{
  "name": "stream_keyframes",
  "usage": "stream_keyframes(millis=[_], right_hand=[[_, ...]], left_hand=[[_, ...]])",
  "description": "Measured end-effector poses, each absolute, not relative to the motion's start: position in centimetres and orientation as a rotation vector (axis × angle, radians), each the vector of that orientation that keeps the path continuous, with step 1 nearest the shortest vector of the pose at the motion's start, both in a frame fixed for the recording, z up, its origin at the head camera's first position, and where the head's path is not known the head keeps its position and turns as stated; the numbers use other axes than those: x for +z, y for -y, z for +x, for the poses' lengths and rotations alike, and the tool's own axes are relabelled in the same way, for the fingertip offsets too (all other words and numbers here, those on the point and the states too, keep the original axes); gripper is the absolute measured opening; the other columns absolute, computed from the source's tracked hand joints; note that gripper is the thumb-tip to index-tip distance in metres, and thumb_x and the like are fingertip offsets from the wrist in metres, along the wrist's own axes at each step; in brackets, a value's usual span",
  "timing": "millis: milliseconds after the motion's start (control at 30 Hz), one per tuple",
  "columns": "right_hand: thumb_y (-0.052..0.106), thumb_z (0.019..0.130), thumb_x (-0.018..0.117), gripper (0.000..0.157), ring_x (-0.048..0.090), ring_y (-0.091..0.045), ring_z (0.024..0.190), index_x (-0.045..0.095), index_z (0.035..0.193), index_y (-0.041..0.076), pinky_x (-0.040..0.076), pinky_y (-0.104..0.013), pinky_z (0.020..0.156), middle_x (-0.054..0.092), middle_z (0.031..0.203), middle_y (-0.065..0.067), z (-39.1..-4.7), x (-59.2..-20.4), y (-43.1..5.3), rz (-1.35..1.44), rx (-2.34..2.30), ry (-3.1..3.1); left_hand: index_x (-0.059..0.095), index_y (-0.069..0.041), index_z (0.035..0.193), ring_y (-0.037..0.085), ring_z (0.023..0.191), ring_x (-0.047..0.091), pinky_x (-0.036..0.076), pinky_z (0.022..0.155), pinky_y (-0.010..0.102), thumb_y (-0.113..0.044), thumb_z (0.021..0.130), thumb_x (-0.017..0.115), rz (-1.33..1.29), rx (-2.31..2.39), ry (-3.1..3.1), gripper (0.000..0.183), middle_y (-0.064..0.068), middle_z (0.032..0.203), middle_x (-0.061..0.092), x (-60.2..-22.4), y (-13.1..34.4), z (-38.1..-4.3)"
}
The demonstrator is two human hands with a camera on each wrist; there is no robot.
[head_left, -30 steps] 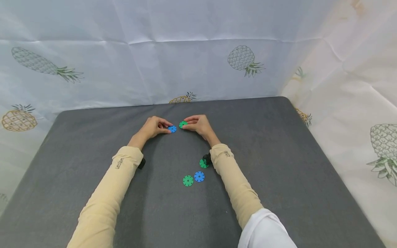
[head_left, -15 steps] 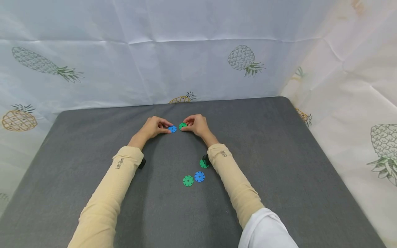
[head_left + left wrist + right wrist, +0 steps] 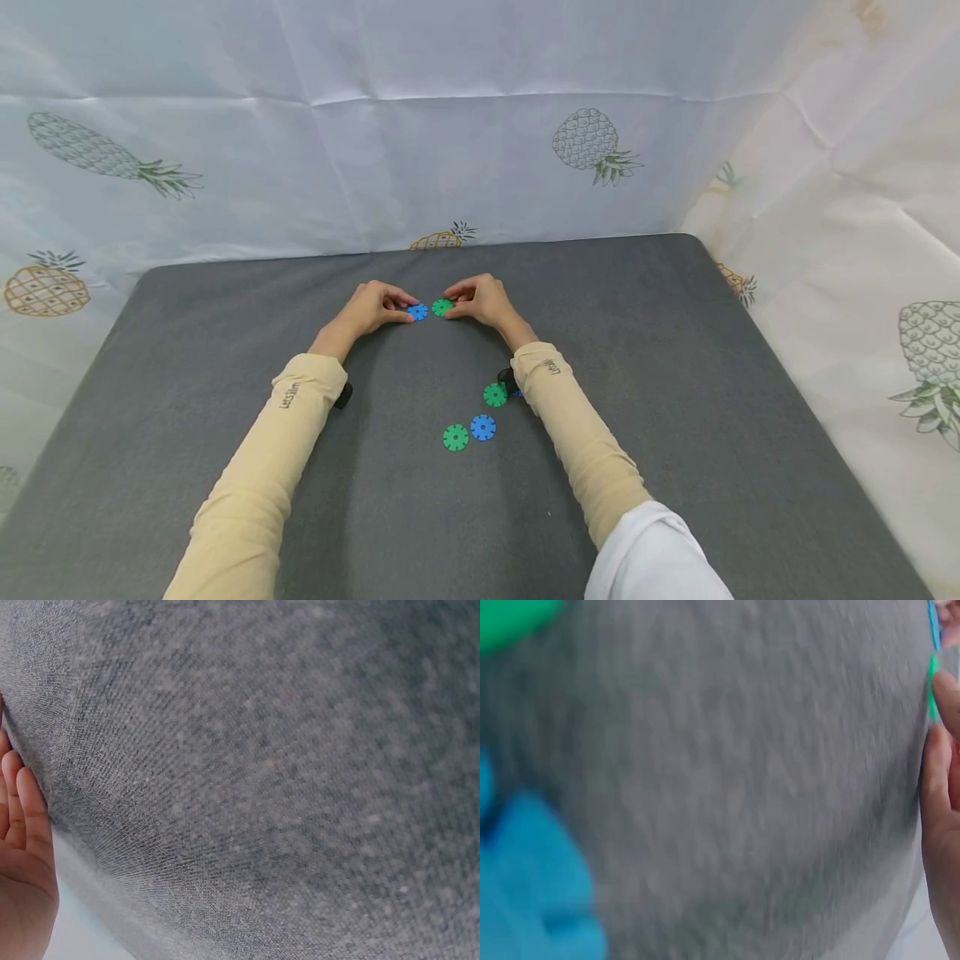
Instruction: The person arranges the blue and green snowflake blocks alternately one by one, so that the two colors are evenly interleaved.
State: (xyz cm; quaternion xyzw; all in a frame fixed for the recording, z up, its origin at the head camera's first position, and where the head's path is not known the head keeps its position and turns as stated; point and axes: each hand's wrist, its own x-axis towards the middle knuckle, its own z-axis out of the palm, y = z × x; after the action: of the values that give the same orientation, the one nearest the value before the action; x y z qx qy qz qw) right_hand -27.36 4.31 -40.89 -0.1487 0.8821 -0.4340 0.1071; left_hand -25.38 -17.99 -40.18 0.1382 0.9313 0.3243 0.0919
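On the far part of the grey table (image 3: 637, 417), my left hand (image 3: 365, 310) pinches a blue notched disc (image 3: 418, 312) between thumb and fingers. Just right of it lies a green notched disc (image 3: 442, 307), with a narrow gap between the two in the head view. The thumb and fingertips of my right hand (image 3: 486, 302) are at this green disc's right edge, one above and one below. In the right wrist view the green disc (image 3: 933, 688) appears edge-on by the fingertips. The left wrist view shows part of my left hand (image 3: 26, 847), its disc out of sight.
Nearer me lie another green disc (image 3: 455, 437), a blue disc (image 3: 483, 427) beside it and a green disc (image 3: 495, 394) by the right wrist camera (image 3: 508, 382). A further blue disc (image 3: 519, 392) is mostly hidden under that wrist. A pineapple-print curtain (image 3: 480, 167) hangs behind the table.
The green disc at my right hand has come slightly nearer me, and more of it shows. My right forearm has shifted right, uncovering the discs below it. The left hand stays put.
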Motion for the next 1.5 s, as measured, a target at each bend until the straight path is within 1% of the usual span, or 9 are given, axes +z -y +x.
stream_keyframes(millis=[100,167,333,500,833,1233,1367,1500], right_hand=[[0.012,0.078,0.080,0.031,0.064,-0.017,0.090,0.074,0.108,0.006,0.050,-0.026,0.077,0.072,0.102,-0.008,-27.5,-40.9,-4.8,-0.434,-1.291,-2.576],[0.012,0.078,0.080,0.030,0.064,-0.017,0.089,0.075,0.108,0.007,0.050,-0.026,0.076,0.072,0.102,-0.007,-27.5,-41.0,-5.0,-0.413,-1.302,-2.569],[0.013,0.078,0.081,0.025,0.063,-0.016,0.084,0.076,0.103,0.008,0.049,-0.026,0.072,0.073,0.098,-0.005,-27.5,-41.1,-4.8,-0.368,-1.323,-2.595],[0.014,0.078,0.081,0.022,0.063,-0.016,0.083,0.077,0.100,0.009,0.049,-0.025,0.071,0.073,0.096,-0.005,-27.5,-41.1,-4.4,-0.371,-1.310,-2.646],[0.017,0.078,0.082,0.023,0.063,-0.015,0.082,0.078,0.099,0.009,0.048,-0.024,0.071,0.074,0.095,-0.004,-27.4,-41.0,-4.0,-0.407,-1.233,-2.686],[0.016,0.077,0.082,0.022,0.062,-0.016,0.082,0.078,0.098,0.008,0.047,-0.023,0.071,0.073,0.093,-0.005,-27.2,-41.2,-3.5,-0.436,-1.236,-2.706],[0.016,0.077,0.082,0.024,0.063,-0.017,0.084,0.077,0.099,0.006,0.048,-0.025,0.073,0.073,0.094,-0.006,-27.3,-41.1,-3.6,-0.455,-1.265,-2.686],[0.011,0.078,0.081,0.025,0.064,-0.017,0.084,0.076,0.101,0.005,0.050,-0.027,0.076,0.073,0.094,-0.007,-27.4,-41.1,-4.0,-0.471,-1.393,-2.589]], left_hand=[[0.072,-0.003,0.112,0.021,0.072,0.058,0.042,0.062,0.028,-0.014,0.084,0.076,0.417,0.958,-2.766,0.031,0.013,0.098,0.068,-40.2,17.9,-25.4],[0.072,-0.003,0.113,0.021,0.071,0.057,0.042,0.062,0.029,-0.014,0.084,0.076,0.413,0.957,-2.764,0.031,0.013,0.098,0.068,-40.2,17.9,-25.5],[0.072,-0.005,0.113,0.020,0.069,0.057,0.042,0.062,0.028,-0.015,0.084,0.076,0.409,0.953,-2.767,0.031,0.012,0.097,0.069,-40.1,17.7,-25.6],[0.073,-0.006,0.113,0.018,0.068,0.057,0.042,0.061,0.028,-0.016,0.083,0.076,0.403,0.941,-2.770,0.031,0.012,0.096,0.070,-40.0,17.7,-25.8],[0.072,-0.005,0.113,0.021,0.071,0.060,0.043,0.063,0.028,-0.016,0.083,0.076,0.395,0.942,-2.762,0.032,0.014,0.099,0.069,-40.0,17.9,-25.6],[0.072,-0.003,0.112,0.020,0.069,0.059,0.043,0.062,0.028,-0.014,0.083,0.076,0.412,0.955,-2.765,0.031,0.014,0.096,0.069,-39.8,18.0,-25.3],[0.072,-0.002,0.111,0.020,0.068,0.058,0.043,0.061,0.028,-0.013,0.083,0.076,0.420,0.955,-2.769,0.031,0.014,0.095,0.069,-39.9,18.0,-25.4],[0.072,-0.003,0.111,0.019,0.067,0.057,0.042,0.060,0.028,-0.014,0.083,0.076,0.420,0.953,-2.767,0.031,0.013,0.095,0.069,-39.9,18.0,-25.5]])
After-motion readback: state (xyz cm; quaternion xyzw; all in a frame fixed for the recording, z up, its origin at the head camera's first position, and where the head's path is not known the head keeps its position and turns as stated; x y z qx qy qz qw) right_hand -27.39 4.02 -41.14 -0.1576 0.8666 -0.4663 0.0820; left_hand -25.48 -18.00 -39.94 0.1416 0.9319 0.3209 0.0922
